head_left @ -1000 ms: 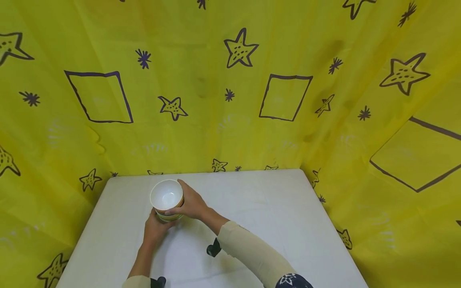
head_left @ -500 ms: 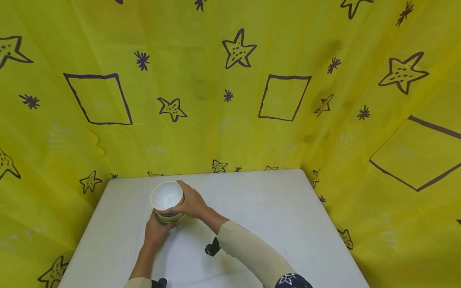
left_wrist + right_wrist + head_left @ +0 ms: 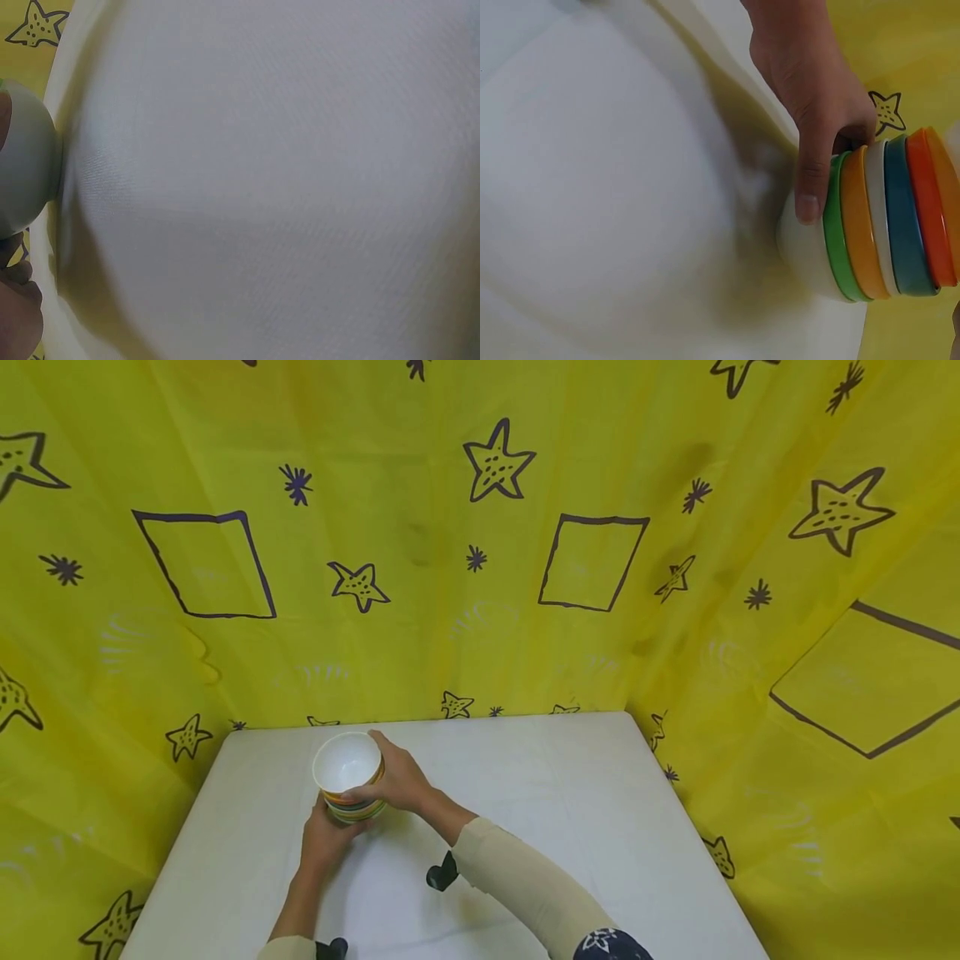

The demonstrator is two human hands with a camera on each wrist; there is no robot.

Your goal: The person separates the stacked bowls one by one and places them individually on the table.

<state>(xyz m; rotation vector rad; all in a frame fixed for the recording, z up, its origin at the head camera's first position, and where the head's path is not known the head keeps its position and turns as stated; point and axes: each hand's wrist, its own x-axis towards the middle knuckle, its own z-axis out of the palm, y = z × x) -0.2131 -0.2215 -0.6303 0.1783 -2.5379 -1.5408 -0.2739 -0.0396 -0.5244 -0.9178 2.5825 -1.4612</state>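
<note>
A stack of nested bowls (image 3: pixel 347 764) is at the left of the table in the head view, its white inside facing up. In the right wrist view, green, orange, white, blue and red bands show along the stack. My left hand (image 3: pixel 324 843) grips the lowest bowl (image 3: pixel 810 255) from the near left, its thumb on the white wall. Higher up, my right hand (image 3: pixel 397 777) holds the top bowl by its right side. The left wrist view shows the white underside of a bowl (image 3: pixel 26 169) by the tabletop; whether it touches cannot be told.
A white cloth-covered table (image 3: pixel 570 827) extends to the right of the bowls. Yellow curtains (image 3: pixel 420 643) with stars and squares rise behind it and along both sides. Dark pieces (image 3: pixel 442 872) stick out near both wrists.
My right hand and the top bowl have risen slightly over the last half second, and more of the coloured bands shows beneath. My left hand stays almost in place.
</note>
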